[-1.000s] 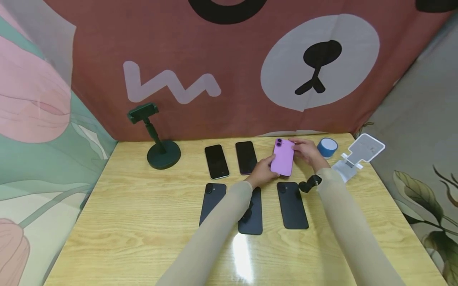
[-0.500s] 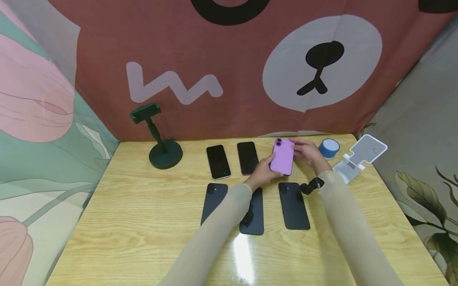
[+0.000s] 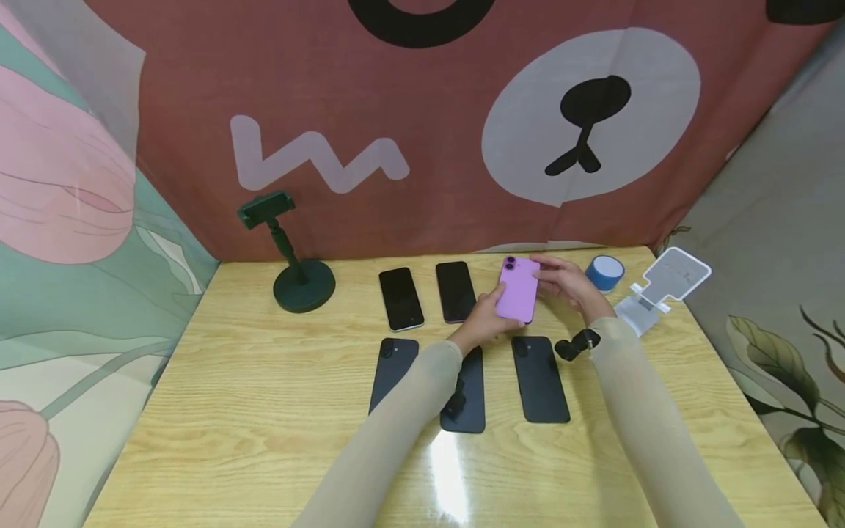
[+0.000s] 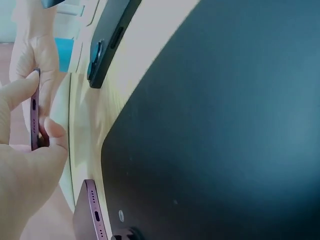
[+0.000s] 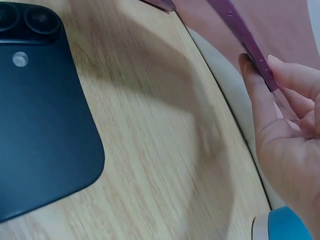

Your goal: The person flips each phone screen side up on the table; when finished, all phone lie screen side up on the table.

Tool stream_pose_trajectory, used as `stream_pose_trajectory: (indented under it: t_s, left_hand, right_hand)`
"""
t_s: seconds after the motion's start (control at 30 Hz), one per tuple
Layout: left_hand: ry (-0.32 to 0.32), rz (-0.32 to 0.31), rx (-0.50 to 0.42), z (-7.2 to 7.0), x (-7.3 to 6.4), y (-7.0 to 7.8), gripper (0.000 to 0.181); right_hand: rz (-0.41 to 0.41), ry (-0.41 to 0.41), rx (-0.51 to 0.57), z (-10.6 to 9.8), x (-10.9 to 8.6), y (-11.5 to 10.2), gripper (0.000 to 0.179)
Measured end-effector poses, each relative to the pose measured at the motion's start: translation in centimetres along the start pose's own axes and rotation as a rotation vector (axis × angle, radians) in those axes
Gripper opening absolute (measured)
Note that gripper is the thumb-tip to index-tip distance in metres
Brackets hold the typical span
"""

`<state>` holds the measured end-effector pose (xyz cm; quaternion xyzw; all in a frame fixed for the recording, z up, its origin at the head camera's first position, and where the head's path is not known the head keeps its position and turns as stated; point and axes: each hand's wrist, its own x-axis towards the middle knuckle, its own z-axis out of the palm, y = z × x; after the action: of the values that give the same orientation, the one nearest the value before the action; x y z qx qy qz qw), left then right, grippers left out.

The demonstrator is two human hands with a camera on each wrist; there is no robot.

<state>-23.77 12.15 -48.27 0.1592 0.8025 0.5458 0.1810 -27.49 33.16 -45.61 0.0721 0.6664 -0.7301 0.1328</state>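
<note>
A purple phone [image 3: 518, 292] is held up off the table, its back with the camera lenses facing the head camera. My left hand [image 3: 485, 320] grips its lower left part, thumb on the near face. At its upper right edge, my right hand [image 3: 569, 282] pinches it between thumb and fingers. From the left wrist the phone [image 4: 35, 112] appears edge-on, showing its port. The right wrist view also catches the purple phone [image 5: 250, 50] on its narrow side, fingers on both faces. Just below it lies a dark phone [image 3: 541, 380], back up.
Two phones, a black-screened one [image 3: 401, 299] and another [image 3: 455, 290], lie at the back. Two dark-backed phones, one left [image 3: 392, 367] and one central [image 3: 470, 411], lie partly under my left arm. A green stand [image 3: 304, 284], blue tape roll [image 3: 604, 273] and white phone stand [image 3: 676, 275] flank them.
The purple phone shifts very slightly left, with both hands keeping hold of it. The other phones and the stands stay in place.
</note>
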Motion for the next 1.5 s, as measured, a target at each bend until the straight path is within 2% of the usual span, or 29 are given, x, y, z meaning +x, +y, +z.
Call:
stream_pose_trajectory:
  t_s: [0.23,0.43,0.67,0.93,1.07,1.2,1.37,1.5]
  left_hand:
    - [-0.002,0.001,0.093,-0.1,-0.2,0.1,0.097]
    - [-0.006,-0.008,0.126,0.1,-0.2,0.1,0.098]
    - [-0.009,-0.011,0.125,0.2,-0.2,0.2,0.101]
    - [0.045,0.012,0.113,0.3,-0.3,0.1,0.107]
    - [0.074,0.011,0.148,0.5,-0.5,0.0,0.109]
    - [0.083,-0.004,0.214,0.5,-0.6,0.1,0.104]
    - [0.060,-0.017,0.266,0.3,-0.8,0.3,0.096]
    - [0.042,0.006,0.308,0.2,-1.0,0.5,0.088]
  right_hand:
    - [-0.006,-0.064,-0.001,0.1,-0.2,-0.1,0.062]
    - [-0.015,-0.116,0.004,-0.7,0.3,0.8,0.064]
    - [-0.036,-0.121,0.003,-1.2,0.5,1.6,0.064]
    - [-0.028,-0.157,-0.020,-0.6,0.2,1.2,0.068]
    - [-0.038,-0.161,-0.031,-0.4,0.1,1.3,0.069]
    - [-0.059,-0.163,-0.023,-0.4,0.0,1.5,0.070]
    - [-0.071,-0.148,0.003,-0.3,-0.1,1.7,0.068]
    - [-0.102,-0.131,0.054,-0.2,-0.3,1.8,0.068]
